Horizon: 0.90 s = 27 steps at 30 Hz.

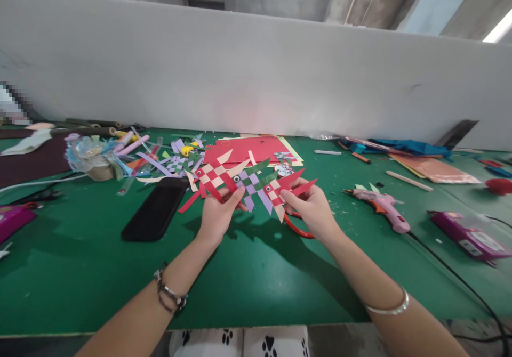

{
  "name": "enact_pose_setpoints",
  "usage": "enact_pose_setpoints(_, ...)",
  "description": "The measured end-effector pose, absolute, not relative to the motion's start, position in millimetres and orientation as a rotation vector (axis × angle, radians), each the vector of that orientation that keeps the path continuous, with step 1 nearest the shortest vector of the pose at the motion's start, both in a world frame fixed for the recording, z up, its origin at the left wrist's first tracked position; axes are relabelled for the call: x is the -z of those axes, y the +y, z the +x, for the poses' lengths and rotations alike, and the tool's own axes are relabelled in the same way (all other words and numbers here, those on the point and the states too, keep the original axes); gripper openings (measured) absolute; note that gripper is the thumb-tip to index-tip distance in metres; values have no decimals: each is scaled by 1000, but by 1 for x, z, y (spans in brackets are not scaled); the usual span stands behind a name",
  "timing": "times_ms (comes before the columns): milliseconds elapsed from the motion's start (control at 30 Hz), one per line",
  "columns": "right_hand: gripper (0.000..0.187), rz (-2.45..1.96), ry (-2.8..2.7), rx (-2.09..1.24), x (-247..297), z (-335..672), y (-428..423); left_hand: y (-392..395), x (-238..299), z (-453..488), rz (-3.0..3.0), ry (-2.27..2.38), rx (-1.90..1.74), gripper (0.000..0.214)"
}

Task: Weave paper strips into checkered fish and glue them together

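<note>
Three woven paper fish with round eyes are held up side by side in front of me. My left hand (221,208) pinches the red-and-cream paper fish (212,175) and the purple-and-green paper fish (251,183) where they meet. Between the thumb and fingers of my right hand (307,203) is a smaller red-and-cream paper fish (274,191), whose front overlaps the purple-and-green one. Whether the fish are joined I cannot tell. Behind and below my right hand lie red-handled scissors (298,231), partly hidden.
A black phone (156,210) lies left of my hands. Behind are red paper sheets (240,148) and a heap of paper strips (176,160). To the right sit a pink glue gun (386,208) with a cord and a purple box (470,234). A white partition (256,69) backs the green table (256,282).
</note>
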State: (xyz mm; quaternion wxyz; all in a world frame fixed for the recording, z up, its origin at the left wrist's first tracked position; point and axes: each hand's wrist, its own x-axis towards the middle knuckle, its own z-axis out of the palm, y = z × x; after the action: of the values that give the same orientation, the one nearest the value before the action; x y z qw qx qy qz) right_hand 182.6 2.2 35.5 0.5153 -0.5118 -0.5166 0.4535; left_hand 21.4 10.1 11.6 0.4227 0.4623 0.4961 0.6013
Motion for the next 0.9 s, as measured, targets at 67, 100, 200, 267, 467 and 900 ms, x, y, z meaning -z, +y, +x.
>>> enact_pose_setpoints(67, 30, -1235, -1245, -1087, -36, 183, 3, 10, -11, 21, 1157, 1246, -1504, 22)
enact_pose_setpoints(100, 30, -1235, -1246, -1086, -36, 183, 3, 10, -11, 21, 1156, 1246, -1500, 22)
enact_pose_setpoints(200, 30, -1240, -1241, -1090, -34, 183, 4, 11, -11, 21, 1142, 1234, -1491, 20)
enact_pose_setpoints(267, 31, -1241, -1232, -1095, -33, 184, 4, 12, -10, 21, 1135, 1220, -1488, 19)
enact_pose_setpoints(467, 32, -1205, -1221, -1078, -30, 184, 6, 14, -7, 21, 1145, 1188, -1470, 20)
enact_pose_setpoints(900, 28, -1244, -1185, -1256, -17, 185, 7, -2, -3, 18, 985, 1221, -1258, 29)
